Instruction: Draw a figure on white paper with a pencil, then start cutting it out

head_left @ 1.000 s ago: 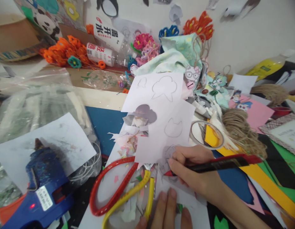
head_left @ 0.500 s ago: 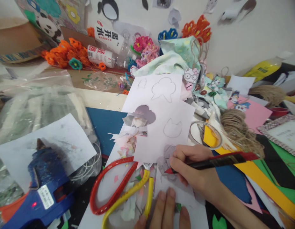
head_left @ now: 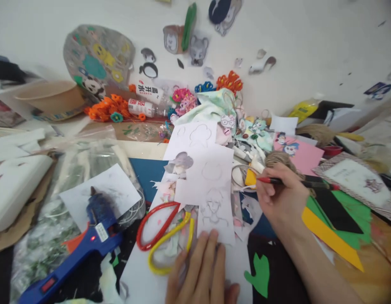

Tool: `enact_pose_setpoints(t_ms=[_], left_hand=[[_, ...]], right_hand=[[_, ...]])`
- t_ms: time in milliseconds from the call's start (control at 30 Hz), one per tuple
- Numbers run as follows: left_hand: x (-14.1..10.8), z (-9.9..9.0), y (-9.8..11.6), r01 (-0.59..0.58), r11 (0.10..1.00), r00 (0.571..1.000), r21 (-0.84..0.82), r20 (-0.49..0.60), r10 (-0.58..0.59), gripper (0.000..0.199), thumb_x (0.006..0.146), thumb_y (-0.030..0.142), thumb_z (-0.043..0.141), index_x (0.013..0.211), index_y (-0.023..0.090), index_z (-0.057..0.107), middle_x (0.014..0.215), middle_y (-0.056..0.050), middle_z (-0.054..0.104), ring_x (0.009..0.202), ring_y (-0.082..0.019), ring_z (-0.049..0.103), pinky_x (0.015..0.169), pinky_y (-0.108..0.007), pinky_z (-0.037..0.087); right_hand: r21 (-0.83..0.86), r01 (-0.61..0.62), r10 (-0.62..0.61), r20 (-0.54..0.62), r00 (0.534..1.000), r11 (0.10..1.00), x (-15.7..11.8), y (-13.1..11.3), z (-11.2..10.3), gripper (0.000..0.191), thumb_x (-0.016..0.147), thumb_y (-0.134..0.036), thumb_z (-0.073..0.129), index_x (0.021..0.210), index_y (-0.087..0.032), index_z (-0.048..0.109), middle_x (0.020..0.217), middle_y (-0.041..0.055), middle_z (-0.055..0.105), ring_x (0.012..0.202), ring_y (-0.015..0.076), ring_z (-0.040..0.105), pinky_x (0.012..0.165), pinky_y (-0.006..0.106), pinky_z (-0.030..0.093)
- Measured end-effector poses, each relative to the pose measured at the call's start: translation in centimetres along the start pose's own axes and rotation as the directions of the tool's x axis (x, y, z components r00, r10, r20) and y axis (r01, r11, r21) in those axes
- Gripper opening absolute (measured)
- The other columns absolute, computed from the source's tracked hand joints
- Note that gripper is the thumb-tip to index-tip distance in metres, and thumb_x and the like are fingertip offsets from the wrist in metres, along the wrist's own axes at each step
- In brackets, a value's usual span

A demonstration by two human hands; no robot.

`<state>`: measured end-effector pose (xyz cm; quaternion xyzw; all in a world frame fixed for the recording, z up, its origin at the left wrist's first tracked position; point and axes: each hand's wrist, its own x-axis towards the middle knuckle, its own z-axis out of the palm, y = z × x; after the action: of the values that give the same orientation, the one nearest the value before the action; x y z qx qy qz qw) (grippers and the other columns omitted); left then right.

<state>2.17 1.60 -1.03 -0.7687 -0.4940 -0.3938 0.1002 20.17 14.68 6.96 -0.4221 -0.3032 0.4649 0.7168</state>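
A white sheet (head_left: 203, 196) bears pencil outlines of a cloud-like shape, a rounded shape and a small figure with head and shoulders. My left hand (head_left: 203, 270) lies palm down at its lower edge, fingers spread, pressing the paper. My right hand (head_left: 281, 196) holds a black-and-red pencil (head_left: 312, 184), raised to the right of the sheet, its red tip pointing left and off the paper. Scissors with one red handle (head_left: 157, 226) and one yellow handle lie left of my left hand, their blades mostly hidden under the paper.
A blue glue gun (head_left: 102, 228) with a lit red light lies at the left, its nozzle over a white paper (head_left: 126, 185). Twine, a tape roll and green, yellow and pink sheets crowd the right. Plastic bottles (head_left: 141, 108) and orange fuzzy flowers stand against the wall.
My right hand has lifted off the figure drawing and moved right with the pencil. The view has shifted back, showing more wall and table. My left hand remains on the paper.
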Motion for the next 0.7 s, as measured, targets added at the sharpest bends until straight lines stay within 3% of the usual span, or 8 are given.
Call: enact_pose_setpoints(t_ms=[100, 200, 367, 567, 700], left_hand=[[0.5, -0.4, 0.1, -0.026, 0.998, 0.999, -0.051, -0.034, 0.024, 0.033, 0.101, 0.035, 0.049, 0.115, 0.017, 0.073, 0.127, -0.005, 0.072, 0.116, -0.019, 0.068, 0.124, -0.034, 0.017], [0.6, -0.9, 0.4, -0.034, 0.993, 0.997, -0.113, -0.068, 0.026, 0.024, 0.098, 0.029, 0.056, 0.111, 0.019, 0.073, 0.125, -0.004, 0.074, 0.117, -0.02, 0.068, 0.122, -0.035, 0.021], [0.0, -2.1, 0.4, -0.044, 0.962, 0.984, -0.269, -0.177, -0.004, 0.022, 0.092, 0.012, 0.057, 0.104, 0.024, 0.073, 0.103, 0.001, 0.079, 0.102, -0.016, 0.072, 0.111, -0.036, 0.031], [-0.4, -2.8, 0.5, -0.043, 0.962, 0.99, -0.271, -0.14, 0.005, 0.02, 0.091, 0.009, 0.057, 0.1, 0.022, 0.069, 0.087, 0.002, 0.077, 0.085, -0.016, 0.072, 0.093, -0.038, 0.038], [-0.3, -3.4, 0.7, -0.081, 0.964, 0.99, -0.253, -0.135, 0.048, 0.017, 0.092, 0.01, 0.055, 0.097, 0.022, 0.066, 0.081, 0.002, 0.075, 0.081, -0.016, 0.07, 0.087, -0.038, 0.04]], right_hand=[[0.073, 0.018, -0.018, -0.004, 1.0, 0.997, 0.4, -0.3, -0.7, 0.044, 0.064, -0.013, 0.069, 0.053, -0.022, 0.028, 0.042, -0.0109, 0.027, 0.028, 0.0044, 0.029, 0.026, 0.018, 0.021], [0.108, 0.078, -0.078, -0.005, 0.997, 0.991, 0.6, -0.4, -0.9, 0.045, 0.064, -0.012, 0.07, 0.051, -0.022, 0.028, 0.043, -0.0111, 0.027, 0.03, 0.0033, 0.029, 0.027, 0.017, 0.02], [0.195, 0.194, -0.175, -0.114, 0.978, 0.961, 1.3, -1.5, -2.2, 0.035, 0.063, -0.011, 0.069, 0.053, -0.02, 0.037, 0.049, -0.0099, 0.036, 0.035, 0.0027, 0.032, 0.03, 0.018, 0.023], [0.254, 0.243, -0.193, -0.208, 0.959, 0.936, 2.8, -3.3, -5.5, 0.03, 0.071, -0.02, 0.065, 0.057, -0.02, 0.038, 0.051, -0.0099, 0.036, 0.038, 0.0025, 0.029, 0.036, 0.016, 0.029], [0.226, 0.299, -0.238, -0.26, 0.936, 0.927, 3.1, -3.7, -6.2, 0.034, 0.081, -0.022, 0.067, 0.061, -0.019, 0.04, 0.058, -0.0096, 0.043, 0.041, 0.0011, 0.03, 0.04, 0.013, 0.033]])
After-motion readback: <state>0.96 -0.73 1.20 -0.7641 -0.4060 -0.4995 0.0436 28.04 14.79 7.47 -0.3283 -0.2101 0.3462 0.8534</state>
